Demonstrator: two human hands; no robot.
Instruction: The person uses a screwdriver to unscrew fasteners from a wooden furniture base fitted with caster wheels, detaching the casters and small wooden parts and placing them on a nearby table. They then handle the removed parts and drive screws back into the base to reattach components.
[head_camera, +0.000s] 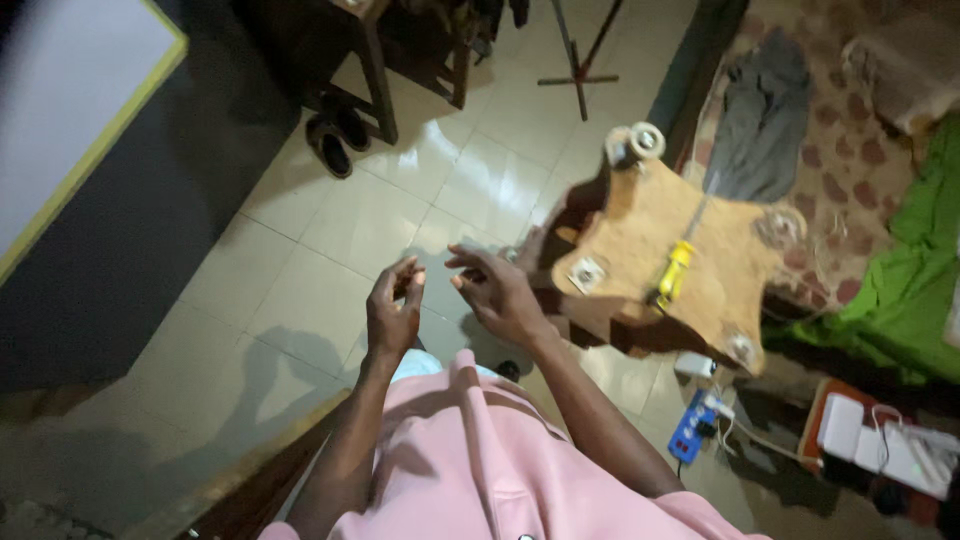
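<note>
My left hand (394, 308) and my right hand (498, 292) hang close together above the tiled floor, fingers loosely curled toward each other. Whether a small thing sits between the fingertips I cannot tell, because the frame is blurred. Just right of my right hand stands an upturned wooden stool (668, 262) with metal fittings at its corners. A yellow-handled screwdriver (673, 274) lies on the stool's underside. My pink shirt fills the bottom of the view.
A dark cabinet (130, 230) stands at the left, shoes (336, 132) under a wooden table at the top. A blue power strip (692, 428) with white chargers lies at lower right. Green cloth (910, 280) and a patterned mat lie at the right.
</note>
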